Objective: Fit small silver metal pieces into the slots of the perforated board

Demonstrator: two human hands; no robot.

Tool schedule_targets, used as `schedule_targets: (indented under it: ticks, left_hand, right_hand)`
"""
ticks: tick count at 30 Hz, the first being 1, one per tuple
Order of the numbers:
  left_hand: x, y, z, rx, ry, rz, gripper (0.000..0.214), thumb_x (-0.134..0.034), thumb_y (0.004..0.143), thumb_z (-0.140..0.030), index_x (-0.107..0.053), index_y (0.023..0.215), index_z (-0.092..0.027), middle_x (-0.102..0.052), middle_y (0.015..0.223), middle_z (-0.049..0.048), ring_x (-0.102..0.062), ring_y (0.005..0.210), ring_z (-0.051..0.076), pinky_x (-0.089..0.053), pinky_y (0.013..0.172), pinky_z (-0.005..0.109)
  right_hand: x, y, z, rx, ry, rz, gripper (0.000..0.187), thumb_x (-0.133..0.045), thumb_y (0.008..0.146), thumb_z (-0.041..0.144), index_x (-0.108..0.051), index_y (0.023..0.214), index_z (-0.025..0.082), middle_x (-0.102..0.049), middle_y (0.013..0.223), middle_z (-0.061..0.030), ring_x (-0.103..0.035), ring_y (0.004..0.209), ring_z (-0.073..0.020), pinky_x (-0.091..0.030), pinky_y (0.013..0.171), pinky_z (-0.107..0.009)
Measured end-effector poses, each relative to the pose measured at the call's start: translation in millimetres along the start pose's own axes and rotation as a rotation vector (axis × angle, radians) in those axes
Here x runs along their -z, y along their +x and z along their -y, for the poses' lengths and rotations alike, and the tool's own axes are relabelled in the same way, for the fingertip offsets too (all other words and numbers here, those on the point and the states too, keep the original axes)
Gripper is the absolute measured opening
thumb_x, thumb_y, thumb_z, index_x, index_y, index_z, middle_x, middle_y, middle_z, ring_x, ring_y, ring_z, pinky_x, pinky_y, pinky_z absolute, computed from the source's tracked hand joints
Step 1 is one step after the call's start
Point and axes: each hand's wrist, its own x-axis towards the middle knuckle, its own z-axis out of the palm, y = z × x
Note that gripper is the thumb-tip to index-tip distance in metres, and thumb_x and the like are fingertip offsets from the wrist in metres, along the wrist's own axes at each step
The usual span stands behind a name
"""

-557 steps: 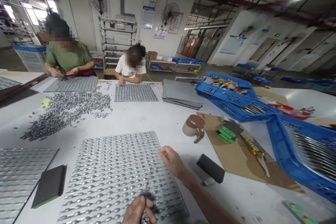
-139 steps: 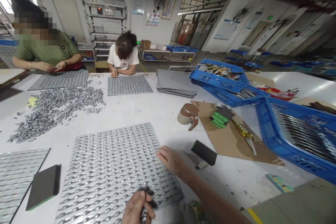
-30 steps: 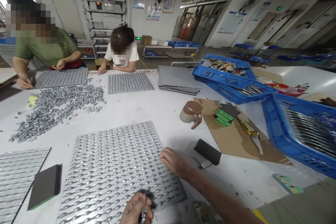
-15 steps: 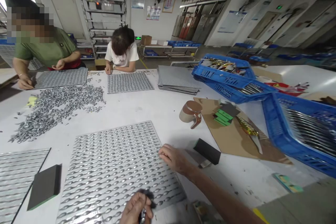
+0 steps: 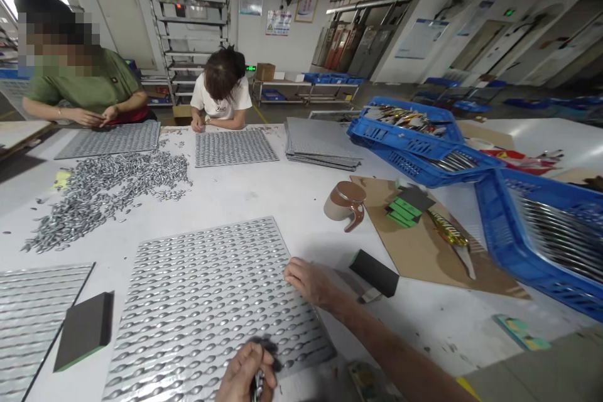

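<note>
A flat grey panel (image 5: pixel 198 301) lies near and centre on the white worktop (image 5: pixel 264 198), covered in rows of glossy, spindle-shaped bumps. Over its near edge, the left hand (image 5: pixel 247 374) has its fingers closed on small shiny pieces (image 5: pixel 257 383). The right hand (image 5: pixel 305 279) is at the panel's right edge, fingers curled; whether they grip anything cannot be told. Half a second ago, the green-shirted co-worker (image 5: pixel 97 88) had both hands apart; now they are together. A blue plastic crate (image 5: pixel 490 220) at right holds slim, shiny rods.
</note>
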Motion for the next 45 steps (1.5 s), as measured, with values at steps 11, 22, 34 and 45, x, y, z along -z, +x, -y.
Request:
schedule_targets:
  ticks: [11,22,34,45]
  left_hand:
    - [-35.6,-24,-47,0.108,-0.684,-0.197,0.030,-0.054,0.103,-0.026,-0.072,0.102,-0.002,-0.080,0.101,0.0195,-0.078,0.090,0.026,-0.065,0.080,0.035]
    - [-43.2,-18,-36,0.103,-0.736,-0.116,0.038,-0.049,0.103,-0.023,-0.074,0.079,-0.008,-0.075,0.088,0.0123,-0.072,0.081,0.018,-0.060,0.081,0.027]
    - [-45.0,-23,-12,0.083,-0.223,-0.182,0.024,-0.081,0.084,-0.034,-0.065,0.083,-0.016,-0.067,0.074,0.0009,-0.057,0.057,0.010,-0.040,0.050,0.017]
    - [-30.0,-15,-5,0.108,-0.081,0.016,0.048,-0.098,0.056,-0.043,-0.070,0.086,-0.018,-0.069,0.074,0.0009,-0.047,0.051,0.005,-0.021,0.046,0.017]
  right_hand:
    - [27,-22,96,0.052,0.139,-0.047,0.020,-0.047,0.108,0.026,-0.065,0.100,0.025,-0.070,0.092,-0.0046,-0.064,0.087,-0.0201,-0.051,0.077,-0.032]
    - [-9,-49,148,0.194,-0.008,0.220,0.022,-0.048,0.108,0.022,-0.061,0.090,0.022,-0.067,0.088,-0.0035,-0.060,0.088,-0.0212,-0.046,0.081,-0.036]
    - [-8,-78,146,-0.178,0.252,-0.098,0.011,-0.053,0.097,0.019,-0.054,0.089,0.027,-0.066,0.080,-0.0005,-0.065,0.076,-0.0194,-0.052,0.070,-0.031]
    - [-6,-41,46,-0.781,0.583,-0.163,0.014,-0.059,0.081,0.036,-0.059,0.081,0.022,-0.069,0.064,0.0005,-0.063,0.051,-0.0163,-0.052,0.053,-0.027]
